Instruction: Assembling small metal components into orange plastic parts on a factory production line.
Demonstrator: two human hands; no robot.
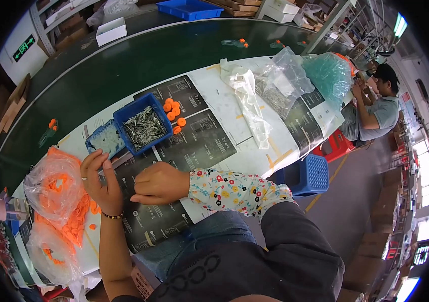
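Note:
My left hand, with a dark bead bracelet at its wrist, is raised at the near side of a worn blue-and-white block. Its fingers are bent but apart, and nothing shows between them. Just to its right, my right hand is curled with the thumb side toward the left hand; whatever its fingers may hold is hidden. A floral sleeve covers that forearm. Beyond both hands stands a blue bin full of thin metal pins. Several round orange caps lie right of the bin.
Clear bags of orange pieces lie at left. A green conveyor belt curves behind the table, carrying small green-and-orange pieces. Plastic bags and a green bagged heap lie at right. A co-worker sits beyond a blue stool.

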